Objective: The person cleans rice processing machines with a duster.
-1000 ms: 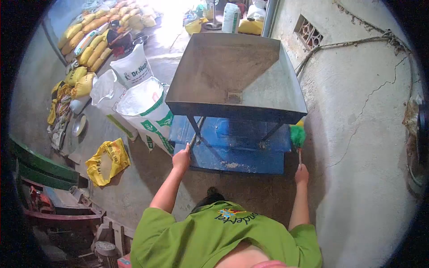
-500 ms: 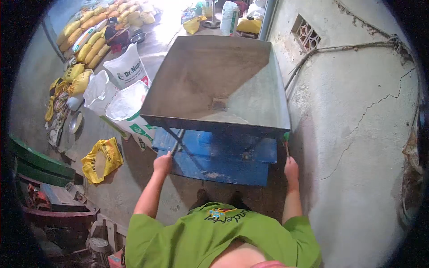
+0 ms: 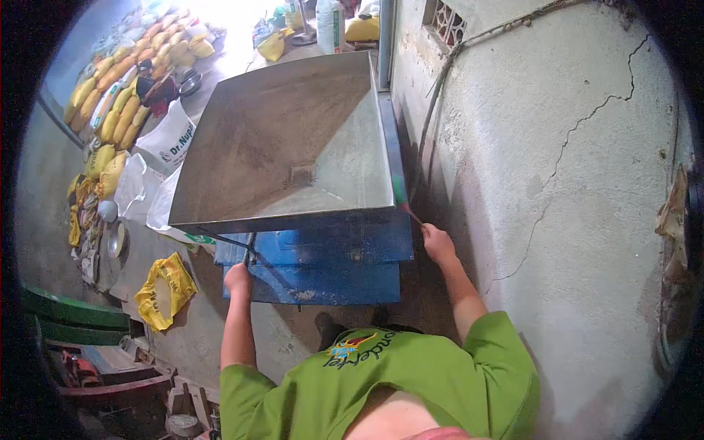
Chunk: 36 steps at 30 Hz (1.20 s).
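A large metal hopper (image 3: 293, 132) with sloping inner walls and a small square opening at its bottom stands in front of me. Below its near edge shows a blue machine body (image 3: 323, 282). My left hand (image 3: 237, 279) is closed around a dark metal lever (image 3: 251, 249) at the left front of the machine. On the right, my right hand (image 3: 438, 242) is closed on the end of a thin stick (image 3: 414, 215), whose far part looks green beside the hopper's right side.
White sacks (image 3: 139, 187) stand left of the hopper, and filled yellow sacks (image 3: 110, 110) are piled behind them. A yellow bag (image 3: 165, 291) lies on the floor. A green object (image 3: 77, 315) is at lower left. The cracked wall (image 3: 543, 147) rises on the right.
The hopper and blue machine appear further left in view, and the wall fills more of the right side. My right hand is now further from the machine's front right corner, still holding the stick.
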{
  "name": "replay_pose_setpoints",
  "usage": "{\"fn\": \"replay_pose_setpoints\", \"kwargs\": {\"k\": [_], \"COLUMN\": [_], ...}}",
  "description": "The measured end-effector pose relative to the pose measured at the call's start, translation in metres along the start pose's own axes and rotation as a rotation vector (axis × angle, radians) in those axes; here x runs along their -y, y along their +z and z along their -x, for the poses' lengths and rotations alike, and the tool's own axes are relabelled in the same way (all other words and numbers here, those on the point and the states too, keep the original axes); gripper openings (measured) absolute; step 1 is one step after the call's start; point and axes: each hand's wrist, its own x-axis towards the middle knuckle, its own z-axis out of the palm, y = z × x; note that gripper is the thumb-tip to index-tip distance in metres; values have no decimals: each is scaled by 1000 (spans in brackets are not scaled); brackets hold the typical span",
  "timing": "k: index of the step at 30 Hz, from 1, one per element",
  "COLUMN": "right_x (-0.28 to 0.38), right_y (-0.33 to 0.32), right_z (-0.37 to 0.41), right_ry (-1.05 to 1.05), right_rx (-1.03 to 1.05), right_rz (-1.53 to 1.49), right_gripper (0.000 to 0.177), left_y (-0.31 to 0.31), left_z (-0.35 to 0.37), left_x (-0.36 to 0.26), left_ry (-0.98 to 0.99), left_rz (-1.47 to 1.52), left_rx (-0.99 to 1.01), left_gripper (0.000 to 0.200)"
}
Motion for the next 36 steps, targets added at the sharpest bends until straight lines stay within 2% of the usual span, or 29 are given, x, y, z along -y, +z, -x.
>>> {"fn": "replay_pose_setpoints", "kwargs": {"k": [4, 7, 8, 10, 17, 19, 21, 22, 23, 25, 27, 29, 31, 33, 36], "right_x": [-13, -1, 10, 37, 20, 27, 39, 33, 23, 5, -6, -11, -27, -30, -43], "right_y": [7, 8, 4, -7, 6, 13, -3, -2, 4, 16, 29, 28, 26, 34, 56], "right_z": [-36, -68, -70, -68, -115, -113, -97, -96, -97, -97, -80, -36, 8, 46, 85], "right_ry": [90, 10, 11, -127, 28, -50, -96, -72, -44, 34, 66, -2, 12, 192, 196], "right_rx": [-107, -207, -205, 7, -227, -191, -84, -104, -189, -352, -369, -247, -153, -200, -389], "right_rz": [37, 2, 9, 191, 55, 39, 129, 133, 89, 26, -20, -32, 82, 70, -78], "right_gripper": [28, 29, 29, 30, 31, 31, 31, 31, 31, 30, 30, 29, 31, 29, 25], "left_y": [-11, 4, -4, 2, 2, -1, -12, -20, -24, -6, -6, -3, 6, 1, 2], "left_z": [2, 0, 3, 4, 0, 2, 3, 7, 10, 0, 4, 3, -1, -3, -7], "left_x": [-6, 0, -4, -3, 0, 1, -3, -5, -2, 4, -1, 2, 6, 1, 11], "left_ry": [-84, -44, -70, -59, -73, -69, -74, -66, 48, -22, 17, 38, 117, 80, 196], "left_rz": [47, -10, -11, -13, 9, 38, 73, 74, 34, 97, 89, 76, 90, 69, 58], "left_rx": [12, 18, 9, 7, 23, 13, 14, 21, 4, 35, -2, -44, -45, -17, 42], "left_gripper": [12, 12, 12, 12, 14, 15, 15, 16, 14, 11, 10, 9, 10, 11, 12]}}
